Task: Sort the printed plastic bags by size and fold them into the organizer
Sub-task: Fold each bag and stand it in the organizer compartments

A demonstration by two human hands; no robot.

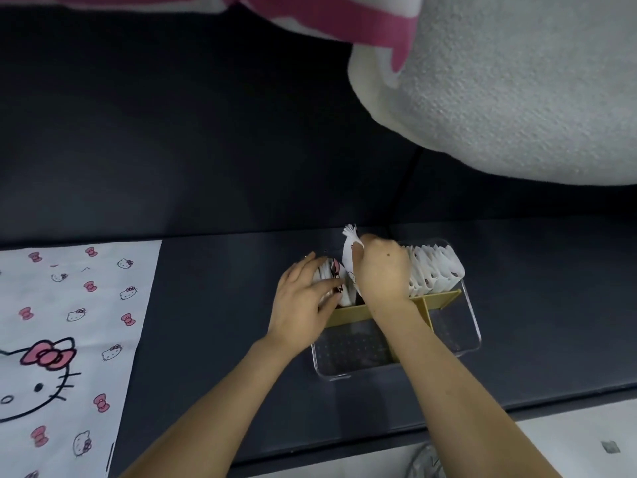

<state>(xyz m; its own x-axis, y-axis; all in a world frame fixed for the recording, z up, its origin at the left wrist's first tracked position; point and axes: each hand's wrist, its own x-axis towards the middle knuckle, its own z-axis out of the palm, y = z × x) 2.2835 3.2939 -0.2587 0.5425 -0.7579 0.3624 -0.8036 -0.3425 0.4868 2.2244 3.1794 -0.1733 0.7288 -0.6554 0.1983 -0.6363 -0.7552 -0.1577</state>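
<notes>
Folded bag (349, 255) in right hand (381, 274) (pinch grip)

One head-worn camera looks forward and down at the counter (224, 305) from close above. The organizer (448, 326) lies at four o'clock, the wall (206, 132) at twelve.

The organizer (351, 353) is a clear box with tan walls inside. It sits on the dark table (224, 305). Its back part holds white folded bags (434, 270) standing in a row. One bag (350, 257) sticks up in the middle, pinched by the right hand (382, 274). A big flat bag (69, 322) with cat faces and pink bows lies far left.
</notes>
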